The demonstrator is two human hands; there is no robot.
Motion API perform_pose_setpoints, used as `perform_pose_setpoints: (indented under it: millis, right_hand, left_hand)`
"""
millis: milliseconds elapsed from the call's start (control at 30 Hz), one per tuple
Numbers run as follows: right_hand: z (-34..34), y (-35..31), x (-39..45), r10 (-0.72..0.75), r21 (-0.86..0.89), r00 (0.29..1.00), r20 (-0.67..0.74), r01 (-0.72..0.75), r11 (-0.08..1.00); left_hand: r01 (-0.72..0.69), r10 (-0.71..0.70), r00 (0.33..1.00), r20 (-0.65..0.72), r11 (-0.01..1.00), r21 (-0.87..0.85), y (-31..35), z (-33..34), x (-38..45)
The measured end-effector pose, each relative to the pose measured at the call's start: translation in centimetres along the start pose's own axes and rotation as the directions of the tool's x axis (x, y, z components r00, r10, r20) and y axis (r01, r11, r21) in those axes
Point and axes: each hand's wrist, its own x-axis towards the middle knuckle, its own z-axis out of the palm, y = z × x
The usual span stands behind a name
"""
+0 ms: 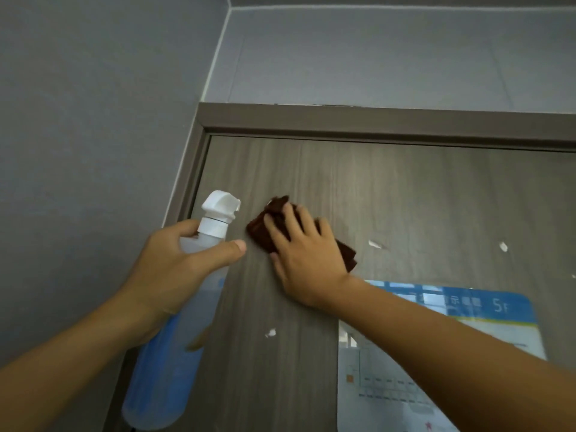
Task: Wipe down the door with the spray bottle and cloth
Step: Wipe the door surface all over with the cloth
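Observation:
The door (389, 188) is grey-brown wood grain and fills the middle and right of the head view. My left hand (174, 266) grips a translucent spray bottle (168, 360) with blue liquid and a white nozzle, held near the door's left edge. My right hand (307, 254) lies flat with spread fingers on a dark brown cloth (260, 233), pressing it against the door's upper left area. Part of the cloth is hidden under the hand.
A dark door frame (343, 120) runs along the top and left. Grey walls (78, 120) surround it. A blue and white floor-plan sign (483, 310) is stuck on the door at lower right. Small white scraps (374, 244) dot the door surface.

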Motion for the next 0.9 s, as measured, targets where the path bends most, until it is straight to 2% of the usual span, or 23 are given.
perform_pose_setpoints:
  millis: [133,200,267,367,433,500,700,900]
  right_hand:
    - [0.2,0.2,-1.2,-0.131,-0.090,0.991,0.014,0.132,0.987]
    - [-0.3,1.2,-0.3,-0.148,-0.147,0.988,0.047,0.153,0.977]
    - [-1.1,2.6,1.1,-0.069,-0.141,0.997,0.041,0.074,0.987]
    - [-3.5,5.7,2.8,0.122,0.022,0.993,-0.005,-0.122,0.992]
    - [-5.6,8.3,3.0,0.200,0.094,0.976,-0.091,-0.192,0.977]
    - [-7.5,10.9,2.3,0.251,0.089,0.951,-0.182,-0.238,0.967]
    - [-8.7,16.3,-3.1,0.269,-0.007,0.932,-0.243,-0.279,0.960]
    - [-7.7,17.8,-6.5,0.268,-0.096,0.930,-0.250,-0.299,0.949]
  left_hand:
    - [0.018,-0.018,1.000,-0.020,1.000,-0.008,0.5,-0.2,-0.1]
    - [0.038,-0.038,0.999,-0.016,0.999,-0.029,0.9,0.0,-0.2]
    - [0.041,-0.041,0.999,-0.008,0.999,-0.034,1.3,0.4,-0.4]
    - [0.051,-0.049,0.998,0.029,0.995,-0.090,1.8,1.5,-0.6]
    - [0.061,-0.054,0.997,0.059,0.992,-0.111,2.1,2.5,-0.7]
    - [0.064,-0.055,0.996,0.070,0.989,-0.132,2.4,3.8,-0.8]
    - [0.122,-0.096,0.988,0.121,0.965,-0.232,2.9,9.3,-1.8]
    - [0.179,-0.113,0.967,0.228,0.940,-0.292,3.0,13.9,-2.7]
